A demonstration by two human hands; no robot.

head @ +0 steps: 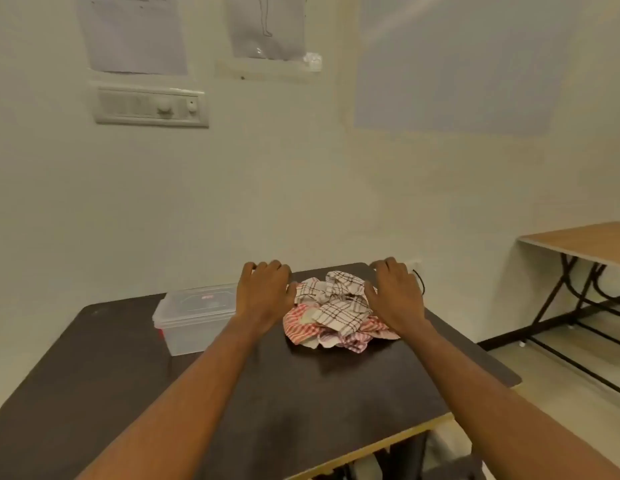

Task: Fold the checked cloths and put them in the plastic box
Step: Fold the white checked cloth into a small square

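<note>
A crumpled heap of checked cloths (336, 311) lies at the far middle of the dark table (301, 393); white ones with dark lines sit on top, red-and-white ones underneath. My left hand (263, 292) hovers palm down just left of the heap, fingers loosely apart, holding nothing. On the heap's right side my right hand (397, 294) is held the same way, its palm edge over the cloths. A clear plastic box (191, 318) with its lid on stands left of my left hand.
The table's far edge meets a pale wall carrying a switch panel (151, 105) and taped papers. A thin black cord (420, 280) lies behind my right hand. A second, light wooden table (585, 242) on black legs stands to the right across a floor gap.
</note>
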